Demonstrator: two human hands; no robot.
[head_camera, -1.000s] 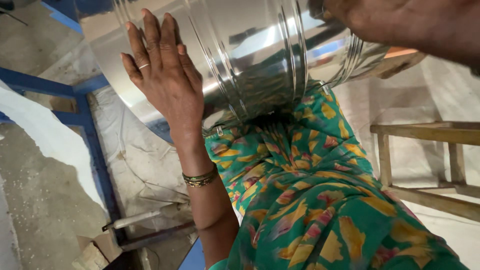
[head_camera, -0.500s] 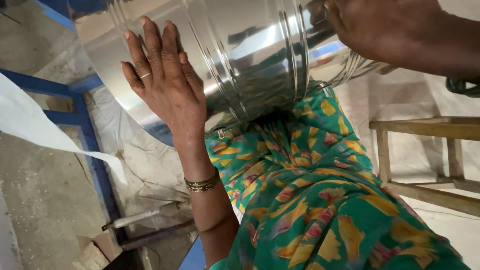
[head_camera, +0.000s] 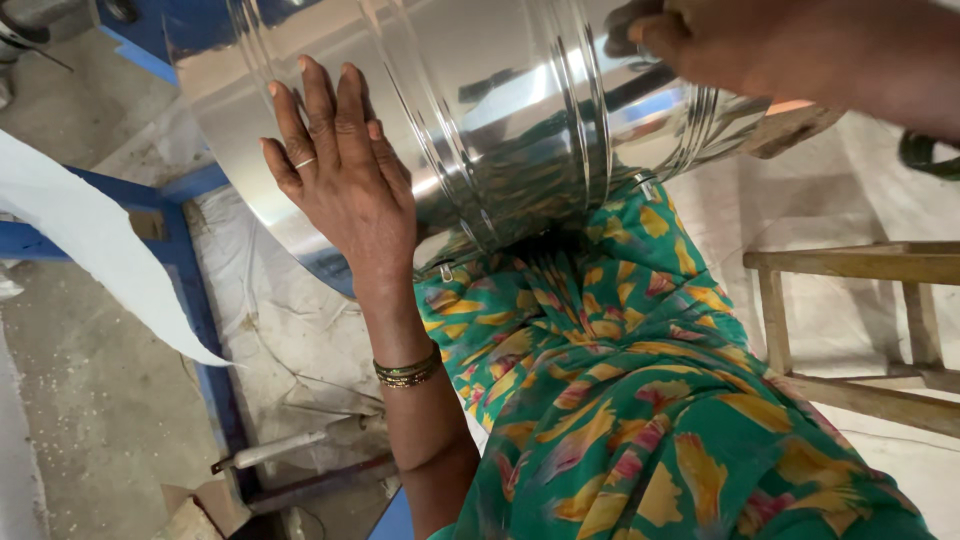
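Note:
A large shiny steel drum (head_camera: 500, 110) with ribbed bands lies tilted on its side against my lap, which is draped in green cloth with yellow and pink print (head_camera: 640, 400). My left hand (head_camera: 340, 180) presses flat against the drum's left side, fingers spread, a ring on one finger and bangles at the wrist. My right hand (head_camera: 720, 45) grips the drum's upper right part near its rim, fingers curled over it. The drum's open end is out of view.
A blue metal frame (head_camera: 190, 270) borders white sacking (head_camera: 290, 330) on the floor at left. A white sheet (head_camera: 80, 250) hangs at far left. A wooden stool frame (head_camera: 860, 310) stands at right. A small tool with a pale handle (head_camera: 270, 452) lies low left.
The white sheet at left has shifted down and right. My right hand has slid slightly along the drum's top. My left hand stays pressed on the drum.

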